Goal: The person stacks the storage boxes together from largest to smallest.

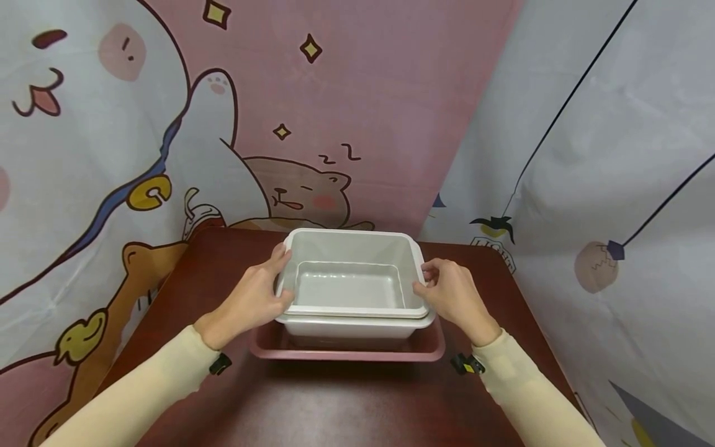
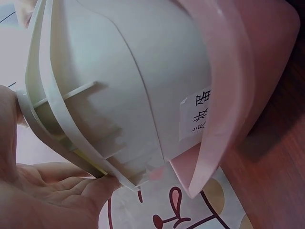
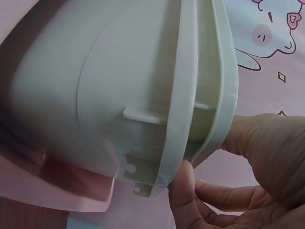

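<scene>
A light grey plastic bin is nested inside a second grey bin, their rims slightly apart. Both stand in a pink bin on the table. My left hand grips the upper bin's left rim, thumb on the near side. At the opposite rim, my right hand pinches the edge between thumb and fingers. In the left wrist view a white label with black characters is stuck on the lower bin's wall, partly covered by the pink rim. The inside of the upper bin holds nothing visible.
The dark red-brown table extends around the bins. A cartoon-printed curtain hangs just behind its far edge and along both sides. Each wrist carries a small black device over a cream sleeve.
</scene>
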The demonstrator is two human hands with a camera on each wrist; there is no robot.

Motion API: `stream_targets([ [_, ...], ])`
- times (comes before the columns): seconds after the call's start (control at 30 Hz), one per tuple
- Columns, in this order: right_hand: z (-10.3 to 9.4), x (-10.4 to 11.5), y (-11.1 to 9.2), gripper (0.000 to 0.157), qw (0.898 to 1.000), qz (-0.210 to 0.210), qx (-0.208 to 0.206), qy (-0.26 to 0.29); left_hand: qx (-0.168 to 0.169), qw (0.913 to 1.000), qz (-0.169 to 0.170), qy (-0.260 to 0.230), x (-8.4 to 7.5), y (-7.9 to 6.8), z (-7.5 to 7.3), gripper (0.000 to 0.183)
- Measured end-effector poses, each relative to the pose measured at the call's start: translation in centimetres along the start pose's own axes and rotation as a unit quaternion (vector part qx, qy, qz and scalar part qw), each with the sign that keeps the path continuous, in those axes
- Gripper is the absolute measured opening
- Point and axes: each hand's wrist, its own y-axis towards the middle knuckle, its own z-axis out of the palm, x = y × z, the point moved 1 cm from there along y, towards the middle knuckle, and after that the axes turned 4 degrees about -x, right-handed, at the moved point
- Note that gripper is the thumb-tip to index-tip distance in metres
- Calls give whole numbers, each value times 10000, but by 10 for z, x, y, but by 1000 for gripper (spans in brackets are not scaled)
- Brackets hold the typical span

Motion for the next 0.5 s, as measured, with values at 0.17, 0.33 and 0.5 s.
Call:
stream_targets([
  [0.17, 3, -2, -1, 34, 10000, -7, -47, -20, -4, 10000, 21, 10, 1, -1, 1, 84],
  [0.33, 7, -5, -3, 34, 9998, -91, -143, -93, 78, 10000, 23, 57, 0, -1, 3, 85],
  [0.5, 9, -7, -5, 37, 9996, -119, -200, -133, 277, 9992, -75, 285, 0, -3, 6, 87],
])
